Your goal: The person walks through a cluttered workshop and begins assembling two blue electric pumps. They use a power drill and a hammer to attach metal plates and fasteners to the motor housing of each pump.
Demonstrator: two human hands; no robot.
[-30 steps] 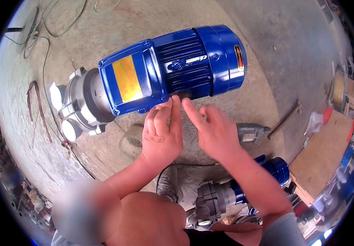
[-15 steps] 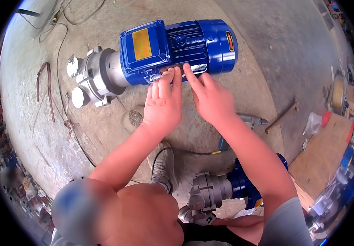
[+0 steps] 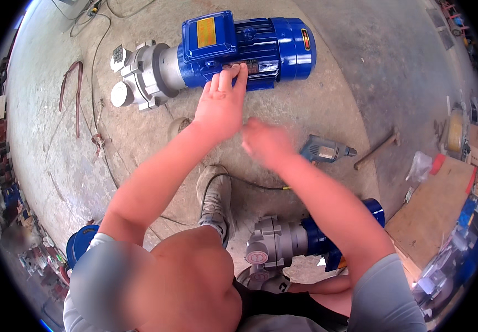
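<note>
A large blue electric motor [image 3: 250, 47] with a silver pump head [image 3: 142, 74] lies on the concrete floor ahead of me. My left hand [image 3: 222, 102] reaches out flat, its fingertips touching the small plate on the motor's side. My right hand [image 3: 264, 143] is blurred, off the motor and lower in the picture, holding nothing I can make out. A grey power drill [image 3: 324, 149] lies on the floor just right of that hand.
A second blue motor with a silver pump [image 3: 300, 243] sits by my right leg. A hammer [image 3: 377, 149] lies beyond the drill. My shoe [image 3: 215, 202] is planted on the floor. Wooden boards [image 3: 432, 216] and clutter sit at right, cables at top left.
My right hand has left the motor's side and pulled back toward me. My left hand stays with its fingertips on the motor's plate. The view has shifted a little.
</note>
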